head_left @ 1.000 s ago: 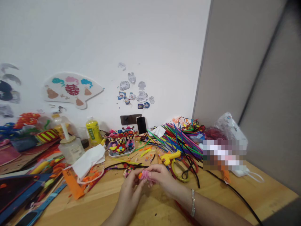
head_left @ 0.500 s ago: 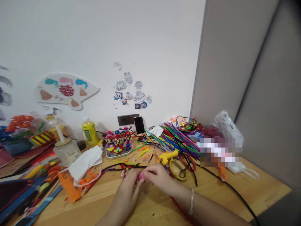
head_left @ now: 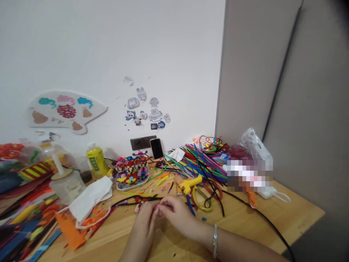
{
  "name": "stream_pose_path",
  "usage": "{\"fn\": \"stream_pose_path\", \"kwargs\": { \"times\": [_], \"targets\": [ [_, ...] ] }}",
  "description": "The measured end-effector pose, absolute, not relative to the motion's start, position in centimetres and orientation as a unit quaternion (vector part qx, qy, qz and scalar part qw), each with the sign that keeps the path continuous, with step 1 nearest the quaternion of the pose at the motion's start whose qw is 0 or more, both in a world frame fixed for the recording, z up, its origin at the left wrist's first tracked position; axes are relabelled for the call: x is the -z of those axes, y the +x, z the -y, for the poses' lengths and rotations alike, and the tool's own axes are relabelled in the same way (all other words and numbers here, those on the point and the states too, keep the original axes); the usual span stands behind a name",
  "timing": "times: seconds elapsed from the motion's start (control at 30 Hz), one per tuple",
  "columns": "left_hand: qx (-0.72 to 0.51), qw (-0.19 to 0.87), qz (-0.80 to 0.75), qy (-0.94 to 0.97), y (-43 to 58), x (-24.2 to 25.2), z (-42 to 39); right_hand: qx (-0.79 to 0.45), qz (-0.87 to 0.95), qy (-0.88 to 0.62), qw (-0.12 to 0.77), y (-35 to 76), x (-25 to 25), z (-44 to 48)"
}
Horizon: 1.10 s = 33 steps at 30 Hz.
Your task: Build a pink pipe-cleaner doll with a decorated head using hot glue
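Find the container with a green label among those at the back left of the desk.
The slim yellow bottle: its green label sets it apart from the wide clear jar with a pale lid.

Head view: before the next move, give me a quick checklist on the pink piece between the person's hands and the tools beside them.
1. Pink fuzzy pipe-cleaner piece held: ok, pinched between the left hand and right hand.
2. Yellow plastic glue gun out of the hands: ok, lying on the light wooden table.
3. Yellow-handled scissors out of the hands: ok, lying on the table.
4. Black pipe cleaner joined to the pink piece: cannot tell, the fingers hide where they meet.
5. Pink piece's shape: cannot tell, mostly covered by the fingers.
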State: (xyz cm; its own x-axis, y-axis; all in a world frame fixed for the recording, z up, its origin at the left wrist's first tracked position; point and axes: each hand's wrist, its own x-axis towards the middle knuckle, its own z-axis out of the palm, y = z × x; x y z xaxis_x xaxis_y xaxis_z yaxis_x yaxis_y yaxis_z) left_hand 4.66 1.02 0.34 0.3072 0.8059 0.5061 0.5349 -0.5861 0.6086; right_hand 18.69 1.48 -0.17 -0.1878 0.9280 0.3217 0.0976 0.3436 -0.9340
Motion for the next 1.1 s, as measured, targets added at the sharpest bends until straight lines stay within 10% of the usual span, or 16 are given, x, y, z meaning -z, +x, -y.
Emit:
{"fn": "stream_pose_path", "kwargs": {
  "times": [0.6, 1.1],
  "targets": [
    [-0.415, 0.1, -0.445, 0.787, 4.5, 1.4, -2.0, -0.309, 0.687, -0.429, 0.498, 18.3, -0.4, -0.5],
    [-0.42, -0.079, -0.381, 0.82, 4.6, 1.1, -2.1, -0.56, 0.454, -0.408, 0.56, 17.8, -0.8, -1.2]
  ]
}}
